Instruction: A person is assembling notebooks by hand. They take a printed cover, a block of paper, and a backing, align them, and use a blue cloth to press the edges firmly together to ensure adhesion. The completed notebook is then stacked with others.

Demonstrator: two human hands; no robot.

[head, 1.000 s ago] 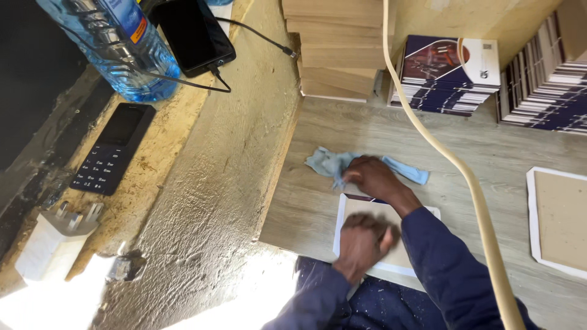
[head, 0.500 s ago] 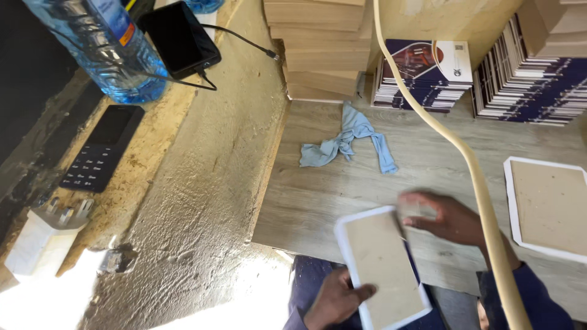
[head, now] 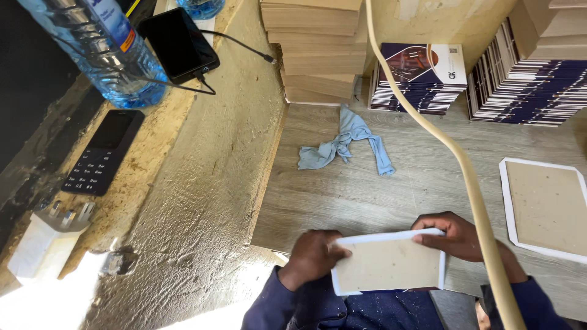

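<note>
Head view: white-edged tan board (head: 388, 264) between hands (head: 313, 256)

Both hands, left hand (head: 313, 256) and right hand (head: 451, 235), grip a white-edged board (head: 388, 266) near a blue cloth (head: 345, 143).

Board (head: 388, 266) now off table, turned.

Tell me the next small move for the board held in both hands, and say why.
Probably press the white paper edge flat along the top of the brown board. The left hand and right hand grip its two ends, thumbs on that folded white border, and a similar wrapped board lies flat to the right.
</note>
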